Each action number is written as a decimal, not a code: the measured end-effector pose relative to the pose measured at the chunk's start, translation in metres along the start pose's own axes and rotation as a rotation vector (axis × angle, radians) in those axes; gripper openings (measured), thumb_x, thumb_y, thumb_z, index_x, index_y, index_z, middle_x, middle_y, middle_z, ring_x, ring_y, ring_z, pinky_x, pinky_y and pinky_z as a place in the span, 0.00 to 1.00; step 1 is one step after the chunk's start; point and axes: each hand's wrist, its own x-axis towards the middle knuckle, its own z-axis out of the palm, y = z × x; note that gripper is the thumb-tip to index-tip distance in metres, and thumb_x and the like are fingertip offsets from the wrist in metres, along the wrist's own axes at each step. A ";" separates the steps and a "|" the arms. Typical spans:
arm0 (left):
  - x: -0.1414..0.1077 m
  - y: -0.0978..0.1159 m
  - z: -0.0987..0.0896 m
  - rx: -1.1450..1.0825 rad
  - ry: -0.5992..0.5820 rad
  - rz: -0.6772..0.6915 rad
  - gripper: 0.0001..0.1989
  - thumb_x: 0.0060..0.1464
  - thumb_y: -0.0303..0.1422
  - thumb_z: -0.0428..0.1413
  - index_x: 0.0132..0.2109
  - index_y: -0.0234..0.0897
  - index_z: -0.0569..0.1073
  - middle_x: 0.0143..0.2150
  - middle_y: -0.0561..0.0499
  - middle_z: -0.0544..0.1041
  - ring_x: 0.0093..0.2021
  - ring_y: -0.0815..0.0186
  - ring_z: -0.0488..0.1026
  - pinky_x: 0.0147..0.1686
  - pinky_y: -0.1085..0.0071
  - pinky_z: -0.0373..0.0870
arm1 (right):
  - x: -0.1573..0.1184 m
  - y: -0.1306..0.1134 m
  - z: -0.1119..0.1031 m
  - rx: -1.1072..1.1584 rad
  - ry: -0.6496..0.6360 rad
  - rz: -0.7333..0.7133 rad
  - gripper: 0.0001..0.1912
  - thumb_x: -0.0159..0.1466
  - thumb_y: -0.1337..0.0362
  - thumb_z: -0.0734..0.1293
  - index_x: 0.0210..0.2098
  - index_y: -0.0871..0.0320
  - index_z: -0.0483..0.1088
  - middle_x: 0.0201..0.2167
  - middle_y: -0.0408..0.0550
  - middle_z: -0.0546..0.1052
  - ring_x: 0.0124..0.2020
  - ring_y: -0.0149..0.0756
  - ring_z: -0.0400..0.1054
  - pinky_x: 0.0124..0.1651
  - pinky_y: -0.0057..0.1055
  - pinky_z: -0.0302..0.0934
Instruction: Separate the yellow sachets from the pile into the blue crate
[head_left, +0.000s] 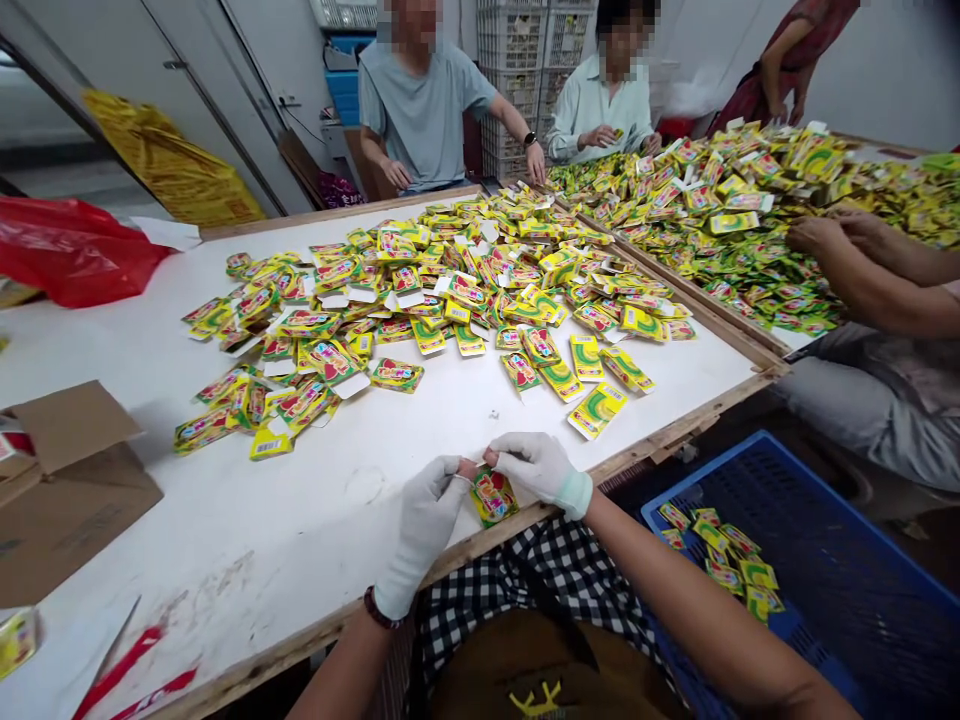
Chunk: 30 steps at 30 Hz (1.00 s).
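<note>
A small yellow and green packet [493, 497] with pink lettering is held upright at the table's front edge. My left hand [429, 520], in a white glove with bare fingertips, pinches its upper left corner. On the packet's upper right, my right hand [536, 468], gloved the same way, has its thumb and fingers closed at the top edge. Beyond both hands, a heap of similar small boxes [405, 290] spreads over the white table [360, 490], several with white flaps open.
A blue crate [825, 540] with several packets stands low at the right. A cardboard box [71, 490] and red bag [82, 250] lie left. Wooden strips [697, 305] edge the table. Other people work around a second heap [750, 220] at the back right.
</note>
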 end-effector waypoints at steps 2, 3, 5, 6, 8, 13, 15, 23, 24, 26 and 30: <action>0.002 0.007 -0.002 -0.037 -0.025 -0.066 0.09 0.53 0.36 0.58 0.37 0.34 0.73 0.35 0.51 0.78 0.37 0.67 0.74 0.40 0.72 0.73 | 0.003 -0.003 -0.002 -0.037 -0.017 0.027 0.11 0.62 0.61 0.63 0.37 0.60 0.75 0.30 0.45 0.77 0.31 0.30 0.69 0.35 0.26 0.63; 0.003 0.009 -0.003 -0.049 -0.043 -0.098 0.10 0.53 0.36 0.59 0.38 0.34 0.73 0.36 0.51 0.78 0.37 0.67 0.74 0.40 0.71 0.73 | 0.004 -0.002 -0.002 -0.054 -0.024 0.035 0.10 0.61 0.62 0.64 0.37 0.60 0.75 0.29 0.45 0.77 0.30 0.30 0.68 0.34 0.25 0.63; 0.002 0.011 -0.006 -0.029 -0.068 -0.127 0.10 0.53 0.37 0.58 0.39 0.34 0.74 0.37 0.50 0.79 0.37 0.66 0.74 0.39 0.70 0.74 | 0.005 0.000 -0.004 -0.064 -0.041 0.017 0.10 0.60 0.66 0.64 0.37 0.61 0.75 0.30 0.45 0.77 0.30 0.30 0.69 0.35 0.26 0.64; 0.000 0.010 -0.007 0.014 -0.072 -0.108 0.10 0.54 0.37 0.57 0.40 0.34 0.74 0.37 0.49 0.79 0.37 0.65 0.74 0.39 0.70 0.74 | 0.005 0.002 -0.006 -0.059 -0.056 -0.012 0.09 0.60 0.67 0.63 0.37 0.61 0.75 0.31 0.46 0.77 0.32 0.31 0.70 0.37 0.26 0.65; -0.008 0.007 -0.010 0.171 -0.077 0.028 0.10 0.57 0.35 0.54 0.42 0.36 0.76 0.40 0.48 0.79 0.39 0.65 0.75 0.41 0.70 0.73 | 0.001 0.006 -0.011 -0.050 -0.104 -0.111 0.10 0.61 0.68 0.62 0.38 0.62 0.74 0.35 0.49 0.78 0.36 0.33 0.71 0.42 0.29 0.66; -0.032 -0.001 -0.013 0.576 -0.156 0.540 0.19 0.56 0.25 0.52 0.54 0.41 0.72 0.50 0.45 0.76 0.48 0.62 0.73 0.46 0.68 0.71 | -0.022 0.007 -0.028 -0.027 -0.267 -0.290 0.14 0.65 0.67 0.58 0.44 0.60 0.73 0.45 0.52 0.76 0.47 0.36 0.70 0.55 0.36 0.64; -0.033 -0.002 -0.013 0.681 -0.183 0.641 0.19 0.55 0.23 0.52 0.53 0.40 0.72 0.49 0.43 0.76 0.47 0.61 0.73 0.44 0.68 0.72 | -0.029 0.007 -0.028 -0.027 -0.269 -0.283 0.12 0.65 0.65 0.60 0.44 0.58 0.73 0.46 0.51 0.76 0.49 0.35 0.70 0.55 0.35 0.64; 0.030 0.012 -0.012 0.584 -0.211 0.433 0.13 0.61 0.32 0.46 0.39 0.38 0.76 0.45 0.46 0.76 0.45 0.63 0.74 0.46 0.67 0.71 | -0.015 0.024 0.008 -0.040 0.142 -0.219 0.10 0.62 0.65 0.63 0.38 0.57 0.75 0.37 0.49 0.77 0.40 0.35 0.71 0.45 0.32 0.68; 0.046 0.013 -0.007 0.582 -0.181 0.397 0.13 0.61 0.32 0.46 0.40 0.37 0.75 0.46 0.46 0.76 0.46 0.62 0.73 0.48 0.65 0.71 | -0.017 0.022 -0.001 -0.014 0.238 -0.167 0.09 0.62 0.65 0.63 0.38 0.57 0.75 0.36 0.49 0.78 0.39 0.35 0.72 0.45 0.32 0.68; 0.082 0.012 0.007 0.663 -0.155 0.405 0.13 0.59 0.30 0.47 0.44 0.34 0.74 0.50 0.42 0.74 0.51 0.59 0.71 0.53 0.61 0.68 | -0.034 0.013 -0.041 -0.044 0.424 -0.050 0.10 0.61 0.64 0.63 0.39 0.57 0.74 0.38 0.49 0.78 0.40 0.37 0.72 0.46 0.34 0.67; 0.150 0.010 0.046 0.958 -0.379 0.629 0.19 0.55 0.24 0.45 0.51 0.31 0.73 0.56 0.36 0.69 0.57 0.54 0.66 0.57 0.56 0.63 | -0.112 -0.019 -0.155 -0.477 0.275 0.135 0.09 0.63 0.63 0.62 0.33 0.55 0.75 0.34 0.49 0.76 0.36 0.36 0.70 0.43 0.32 0.64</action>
